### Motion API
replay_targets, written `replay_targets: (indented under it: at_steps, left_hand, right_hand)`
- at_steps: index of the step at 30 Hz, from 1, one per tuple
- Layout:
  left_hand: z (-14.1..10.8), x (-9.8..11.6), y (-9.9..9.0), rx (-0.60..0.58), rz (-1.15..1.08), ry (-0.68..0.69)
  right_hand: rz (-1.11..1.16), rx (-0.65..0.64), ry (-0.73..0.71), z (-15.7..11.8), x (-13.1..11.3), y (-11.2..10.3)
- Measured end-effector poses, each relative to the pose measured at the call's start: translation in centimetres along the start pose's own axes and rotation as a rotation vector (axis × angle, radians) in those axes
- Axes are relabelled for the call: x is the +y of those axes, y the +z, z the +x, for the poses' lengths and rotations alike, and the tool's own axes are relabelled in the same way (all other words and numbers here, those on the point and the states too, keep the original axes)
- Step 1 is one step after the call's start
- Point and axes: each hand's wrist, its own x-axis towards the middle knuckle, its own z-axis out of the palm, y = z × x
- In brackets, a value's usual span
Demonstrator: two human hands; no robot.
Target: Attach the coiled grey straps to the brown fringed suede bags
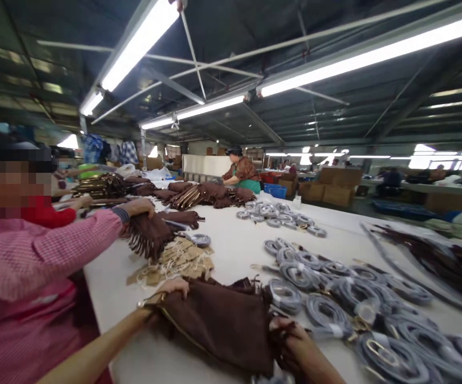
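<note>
Both hands (175, 288) (290, 337) clamped on soft brown fringed bag (225, 320), coiled grey straps (326, 314) beside.

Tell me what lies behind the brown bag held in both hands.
Behind the bag, tan tags with white strings and a grey coil lie on the table. Whatever sits low against its far side is covered and cannot be seen.

The bag (223, 320) is dark brown, the coiled straps (324, 314) grey, the tags (175, 261) tan, the worktop (234, 232) white, and the left-side sleeve (81, 240) pink-and-white checked.
</note>
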Motion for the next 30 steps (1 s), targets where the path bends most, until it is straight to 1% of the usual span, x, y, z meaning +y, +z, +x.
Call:
replay_targets:
  at_steps: [1,2,3,5,6,7,8,9,10,11,12,14,15,17,18,20,23,25,27,28,29,30]
  left_hand:
    - [-1.0,-0.4,0.1,-0.061,-0.013,-0.011]
    - [-1.6,-0.6,-0.1,-0.095,-0.002,-0.031]
    - [-1.9,-0.6,-0.7,-0.132,0.023,-0.046]
    - [-1.8,0.0,-2.4,-0.178,0.101,-0.075]
    - [-1.6,0.7,-3.0,-0.183,0.142,-0.091]
    - [-1.3,1.6,-3.3,-0.163,0.186,-0.108]
    - [-1.1,2.8,-3.2,-0.116,0.229,-0.122]
    - [-1.0,4.3,-2.5,-0.067,0.266,-0.126]
    - [-1.1,5.9,-1.3,-0.021,0.319,-0.124]
    - [-1.3,7.5,0.3,0.004,0.36,-0.111]
    - [-1.7,9.2,2.2,-0.045,0.351,-0.087]
    - [-2.6,12.0,6.4,-0.226,0.318,-0.055]
    - [-3.1,13.0,8.3,-0.277,0.328,-0.071]
    - [-3.9,14.1,11.3,-0.329,0.386,-0.114]
    - [-4.1,14.2,12.5,-0.336,0.432,-0.134]
    - [-4.3,13.7,14.0,-0.336,0.526,-0.152]
    - [-3.7,12.3,15.1,-0.326,0.641,-0.126]
    - [-2.7,11.1,15.3,-0.326,0.695,-0.078]
    - [-1.5,10.0,14.8,-0.328,0.727,-0.021]
    - [-1.0,9.5,14.5,-0.326,0.73,0.0]
    - [-0.6,9.3,14.1,-0.323,0.726,0.013]
    - [-0.3,9.2,13.6,-0.318,0.719,0.018]
  right_hand:
    - [0.004,-0.059,0.046,0.0,-0.1,-0.1]
    - [0.006,-0.119,0.09,0.0,-0.1,-0.1]
    - [0.003,-0.171,0.129,0.0,-0.2,-0.1]
    - [-0.014,-0.201,0.162,-0.1,-0.6,-0.3]
    - [-0.026,-0.185,0.16,-0.2,-0.8,-0.6]
    - [-0.037,-0.174,0.165,-0.4,-1.2,-0.9]
    - [-0.039,-0.173,0.175,-0.5,-1.6,-1.3]
    - [-0.021,-0.18,0.183,-0.7,-2.1,-1.8]
    - [0.015,-0.2,0.191,-1.0,-2.7,-2.3]
    - [0.064,-0.226,0.19,-1.3,-3.3,-2.8]
    - [0.116,-0.248,0.174,-1.6,-3.9,-3.4]
    - [0.172,-0.295,0.112,-2.2,-5.1,-4.2]
    - [0.166,-0.327,0.093,-2.5,-5.6,-4.5]
    - [0.16,-0.407,0.062,-3.0,-6.3,-4.8]
    - [0.179,-0.448,0.047,-3.2,-6.5,-4.7]
    - [0.28,-0.512,-0.001,-3.4,-6.5,-4.3]
    - [0.488,-0.615,-0.054,-3.4,-6.0,-3.4]
    - [0.631,-0.715,-0.08,-3.4,-5.7,-3.0]
    - [0.765,-0.818,-0.139,-3.5,-5.7,-2.9]
    - [0.794,-0.828,-0.159,-3.5,-5.8,-3.0]
    - [0.776,-0.799,-0.154,-3.5,-5.9,-2.9]
    - [0.711,-0.737,-0.12,-3.5,-6.0,-2.9]
